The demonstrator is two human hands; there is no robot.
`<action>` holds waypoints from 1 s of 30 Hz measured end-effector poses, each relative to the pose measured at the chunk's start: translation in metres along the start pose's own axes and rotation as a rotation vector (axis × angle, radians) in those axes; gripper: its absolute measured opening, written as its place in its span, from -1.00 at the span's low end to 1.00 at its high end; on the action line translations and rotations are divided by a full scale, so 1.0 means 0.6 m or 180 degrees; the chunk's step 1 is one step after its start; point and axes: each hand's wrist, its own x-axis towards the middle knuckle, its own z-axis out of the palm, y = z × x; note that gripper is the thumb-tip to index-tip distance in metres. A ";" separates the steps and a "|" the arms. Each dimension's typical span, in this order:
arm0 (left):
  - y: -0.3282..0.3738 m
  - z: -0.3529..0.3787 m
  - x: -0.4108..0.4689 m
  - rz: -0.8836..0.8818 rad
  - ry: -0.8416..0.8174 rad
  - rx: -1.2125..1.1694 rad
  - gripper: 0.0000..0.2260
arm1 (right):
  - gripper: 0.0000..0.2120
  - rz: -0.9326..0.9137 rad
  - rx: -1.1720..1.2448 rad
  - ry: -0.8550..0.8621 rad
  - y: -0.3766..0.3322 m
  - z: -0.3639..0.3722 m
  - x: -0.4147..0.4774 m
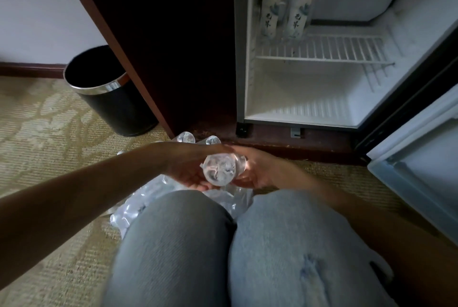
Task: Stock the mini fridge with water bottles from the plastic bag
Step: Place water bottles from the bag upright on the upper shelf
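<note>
Presently: one water bottle [219, 170], base toward the camera, held just above the plastic bag [138, 207] on the near floor, left hand [184, 173] and right hand [257, 170] both curled round it, likely for passing into the open mini fridge [322, 98], where two bottles [285, 9] stand far-left on the wire shelf [334, 51].

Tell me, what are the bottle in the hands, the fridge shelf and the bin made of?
Held bottle: clear, shiny plastic, it seems; you can see straight through its ridged bottom. Fridge shelf: white coated wire, probably metal, going by its thin parallel bars. Bin: dark matt body, material unclear, with a shiny, metal-looking rim.
</note>
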 end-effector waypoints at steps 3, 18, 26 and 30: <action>0.035 0.011 -0.018 -0.0031 0.0140 -0.0536 -0.57 | -0.64 -0.0383 -0.0098 0.0333 -0.034 -0.006 -0.034; 0.189 0.100 0.054 0.1327 0.1617 -0.0334 -0.41 | -0.74 -0.2164 0.1239 0.0640 -0.107 -0.099 -0.141; 0.247 0.131 0.060 0.1703 0.2349 0.0258 -0.58 | -0.36 -0.2776 0.0416 0.1194 -0.140 -0.121 -0.185; 0.265 0.134 0.073 0.1964 0.2590 0.0383 -0.47 | -0.34 -0.2912 0.0051 0.1458 -0.151 -0.138 -0.212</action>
